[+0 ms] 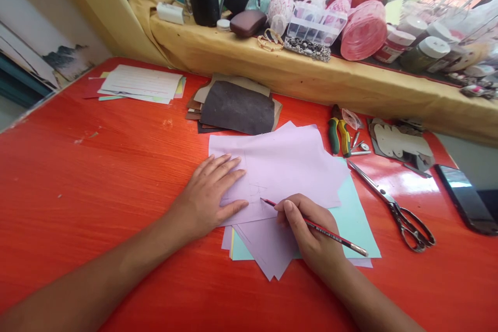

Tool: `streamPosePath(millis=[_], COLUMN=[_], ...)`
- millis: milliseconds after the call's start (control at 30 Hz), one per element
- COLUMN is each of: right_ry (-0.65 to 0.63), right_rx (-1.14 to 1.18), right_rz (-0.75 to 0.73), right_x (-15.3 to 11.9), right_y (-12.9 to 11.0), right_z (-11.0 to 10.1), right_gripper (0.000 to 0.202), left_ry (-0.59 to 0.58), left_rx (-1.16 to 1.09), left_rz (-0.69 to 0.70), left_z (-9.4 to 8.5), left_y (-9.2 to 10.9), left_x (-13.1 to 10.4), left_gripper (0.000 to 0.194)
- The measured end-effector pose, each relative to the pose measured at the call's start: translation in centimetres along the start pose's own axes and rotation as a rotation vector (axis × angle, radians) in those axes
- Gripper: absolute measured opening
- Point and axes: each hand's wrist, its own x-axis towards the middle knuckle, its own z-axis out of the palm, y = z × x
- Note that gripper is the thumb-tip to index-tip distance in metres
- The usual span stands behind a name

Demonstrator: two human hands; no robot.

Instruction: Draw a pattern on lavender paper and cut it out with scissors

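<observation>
While my left hand (205, 194) lies flat and spread on the lilac sheet (288, 161), holding nothing, my right hand (319, 249) grasps the pencil (334, 236); its tip sits between them, its shaft slanting rightward and towards me; the sheet overlaps others on the red surface (116, 166).

Tabletop (128, 176): red, glossy, with a grain-like pattern and bright window glare; small pale marks on the surface. Purple sheet (288, 161): paper, matt, smooth apart from slight creasing. Pale green sheet (354, 218): paper, matt. Dark pieces (239, 107): matt, leather-like; exact material cannot be confirmed. Scissors (389, 199): metal, polished, reflective on blades and handles. Pliers (339, 132): grips green and yellow, plastic or rubber in look. Pencil (327, 232): painted, glossy shaft, metal band. Ledge covering (218, 49): yellow cloth, wrinkled, low sheen. Divided box (317, 23): clear plastic. Phone (467, 197): glossy, reflective screen.
</observation>
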Motion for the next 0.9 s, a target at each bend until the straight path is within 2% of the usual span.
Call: streamPosePath(millis=[300,900], right_ry=[0.033,-0.001], right_rx=[0.069,0.011], right_rz=[0.018,0.008], right_x=[-0.12,-0.12], right_y=[0.3,0.16], right_z=[0.04,0.04], right_gripper=[0.033,0.033], left_ry=[-0.01,0.0], left_rx=[-0.015,-0.006], left_rz=[-0.02,-0.004], left_z=[-0.01,0.01], left_y=[0.08,0.04], left_x=[-0.02,-0.04], left_gripper=[0.061,0.061])
